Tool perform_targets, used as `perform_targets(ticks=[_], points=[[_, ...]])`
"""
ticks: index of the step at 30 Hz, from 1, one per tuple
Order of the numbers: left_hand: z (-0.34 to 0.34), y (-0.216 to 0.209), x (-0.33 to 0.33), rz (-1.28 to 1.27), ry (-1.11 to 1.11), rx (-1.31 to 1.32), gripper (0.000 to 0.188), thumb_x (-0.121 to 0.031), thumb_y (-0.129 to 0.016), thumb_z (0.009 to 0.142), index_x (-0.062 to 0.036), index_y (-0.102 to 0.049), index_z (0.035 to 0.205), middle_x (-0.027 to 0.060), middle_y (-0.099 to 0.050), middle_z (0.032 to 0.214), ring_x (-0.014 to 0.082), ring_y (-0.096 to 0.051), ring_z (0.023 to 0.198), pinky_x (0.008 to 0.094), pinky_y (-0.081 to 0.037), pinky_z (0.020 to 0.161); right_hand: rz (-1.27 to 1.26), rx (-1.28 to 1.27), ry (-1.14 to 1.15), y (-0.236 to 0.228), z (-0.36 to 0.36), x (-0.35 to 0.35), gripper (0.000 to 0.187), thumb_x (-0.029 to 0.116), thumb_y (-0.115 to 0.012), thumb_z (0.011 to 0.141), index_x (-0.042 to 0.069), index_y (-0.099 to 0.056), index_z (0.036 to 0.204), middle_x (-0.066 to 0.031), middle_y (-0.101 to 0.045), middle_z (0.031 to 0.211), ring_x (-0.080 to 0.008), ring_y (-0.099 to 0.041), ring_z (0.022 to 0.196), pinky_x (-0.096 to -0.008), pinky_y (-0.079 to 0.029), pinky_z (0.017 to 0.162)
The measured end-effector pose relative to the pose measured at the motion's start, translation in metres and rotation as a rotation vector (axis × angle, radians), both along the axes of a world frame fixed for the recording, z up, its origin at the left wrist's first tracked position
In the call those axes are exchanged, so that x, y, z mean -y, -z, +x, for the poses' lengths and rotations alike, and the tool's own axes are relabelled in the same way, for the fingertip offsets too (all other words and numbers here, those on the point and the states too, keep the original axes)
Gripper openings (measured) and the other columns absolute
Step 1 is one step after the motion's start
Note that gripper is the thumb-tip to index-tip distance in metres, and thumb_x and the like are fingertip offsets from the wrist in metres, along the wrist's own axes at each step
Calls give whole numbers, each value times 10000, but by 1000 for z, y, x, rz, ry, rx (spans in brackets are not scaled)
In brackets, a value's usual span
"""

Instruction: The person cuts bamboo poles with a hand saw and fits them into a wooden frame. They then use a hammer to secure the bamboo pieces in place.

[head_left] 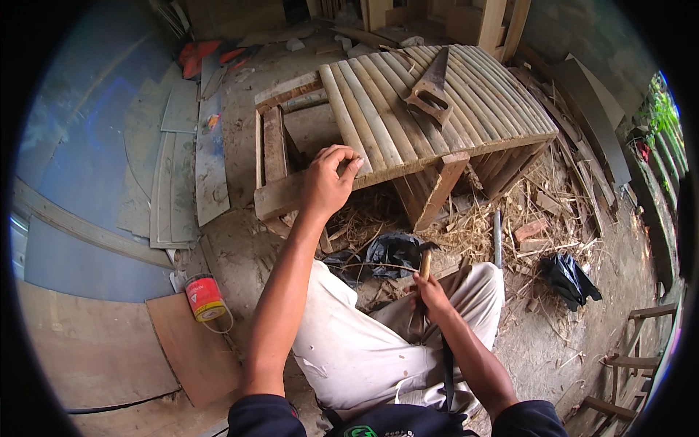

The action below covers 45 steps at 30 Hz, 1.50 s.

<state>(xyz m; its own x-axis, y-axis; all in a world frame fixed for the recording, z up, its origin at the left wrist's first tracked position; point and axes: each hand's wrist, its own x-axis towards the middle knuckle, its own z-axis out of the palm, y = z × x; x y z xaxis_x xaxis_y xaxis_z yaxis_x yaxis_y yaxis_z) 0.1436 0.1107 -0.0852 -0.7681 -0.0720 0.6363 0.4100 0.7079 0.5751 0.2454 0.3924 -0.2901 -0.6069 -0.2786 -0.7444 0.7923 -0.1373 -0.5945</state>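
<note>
My left hand (331, 180) is at the near left edge of a wooden frame (280, 195), by the end of the outermost pole. Its thumb and fingers are pinched together; whatever they hold is too small to make out. Round wooden poles (386, 109), laid side by side, cover most of the frame, leaving its left end uncovered. Low over my lap, my right hand (432, 297) is closed round the wooden handle of a hammer (426, 262), its dark head pointing up. A handsaw (431, 102) rests flat on the poles, blade toward the far side.
Straw and wood scraps (524, 197) litter the ground beneath and right of the frame. A black plastic bag (571, 280) lies at right, another (393, 251) before my knees. A red paint can (206, 297) stands at left near boards (193, 342). Sheets lean on the left wall.
</note>
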Motion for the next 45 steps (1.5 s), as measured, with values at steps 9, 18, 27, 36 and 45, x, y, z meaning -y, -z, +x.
perform_targets(ticks=[9,18,27,36,45], points=[[2,5,-4,-96,-22,-108,140,-129,-684,886,-6,-618,887,121,-666,908,337,-637,861,417,-514,769,-165,-476,-151,-158,41,-12,377,263,-443,1062,23,-411,1351,-28,-503,750,-96,-498,529,-275,-399,442],[2,4,-5,-155,-61,-154,111,-127,-699,869,-42,-630,885,85,-665,895,310,-648,858,402,-523,771,449,-1243,-424,-268,-44,37,350,232,-466,1044,12,-420,1313,-222,-594,637,-425,-634,589,-474,-446,545],[3,6,-3,-107,-40,-140,106,-98,-708,853,-22,-637,871,97,-675,904,307,-657,857,396,-530,770,472,-1226,-451,-278,-47,50,349,217,-471,1039,-1,-421,1307,-261,-611,691,-466,-652,696,-501,-460,601],[6,2,-1,-55,-24,-67,125,-113,-732,842,0,-684,866,108,-708,936,293,-677,903,381,-532,811,507,-1250,-518,-281,-53,47,362,200,-484,1032,-29,-413,1303,-302,-623,729,-485,-649,736,-513,-466,626],[5,2,0,-38,-20,-71,130,-104,-756,818,2,-690,854,108,-714,930,277,-686,897,369,-538,807,488,-1285,-485,-282,-52,46,326,190,-486,1030,-33,-426,1259,-309,-612,710,-516,-625,735,-541,-445,613]])
